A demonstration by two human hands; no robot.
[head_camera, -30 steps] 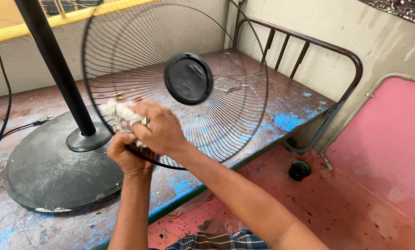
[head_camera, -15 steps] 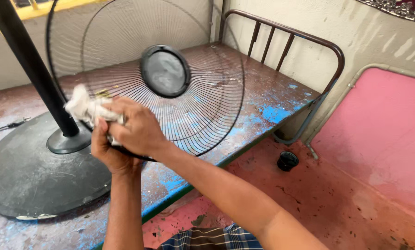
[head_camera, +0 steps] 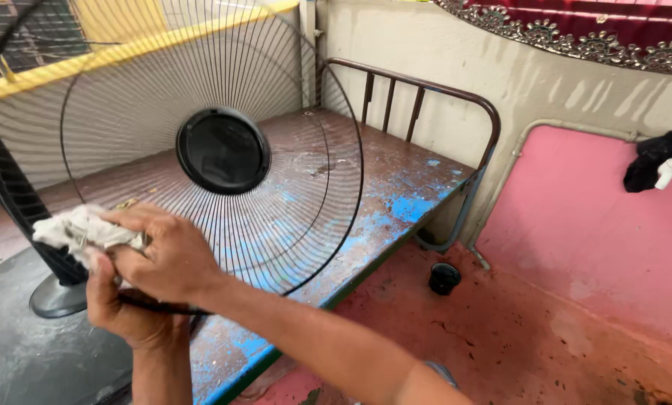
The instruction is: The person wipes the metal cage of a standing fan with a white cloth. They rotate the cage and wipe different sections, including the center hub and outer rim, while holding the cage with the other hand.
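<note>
In the head view, the left hand (head_camera: 129, 304) grips the lower rim of the round black wire fan guard (head_camera: 201, 150), fingers curled tight around it, while the right hand (head_camera: 163, 255) presses a crumpled grey-white rag (head_camera: 77, 229) against the wires, pinching it closed; the guard stands tilted above the worn rusty blue-flecked metal bed frame (head_camera: 396, 195), beside the black fan stand base (head_camera: 28, 352); the guard looks light but springy, its thin wires easily bent, so the stiffer rim seems the safest hold

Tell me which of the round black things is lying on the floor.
The small black cap on the red floor beside the bed frame's leg. The bigger black disc sits at the centre of the fan grille, held up by the hands.
</note>
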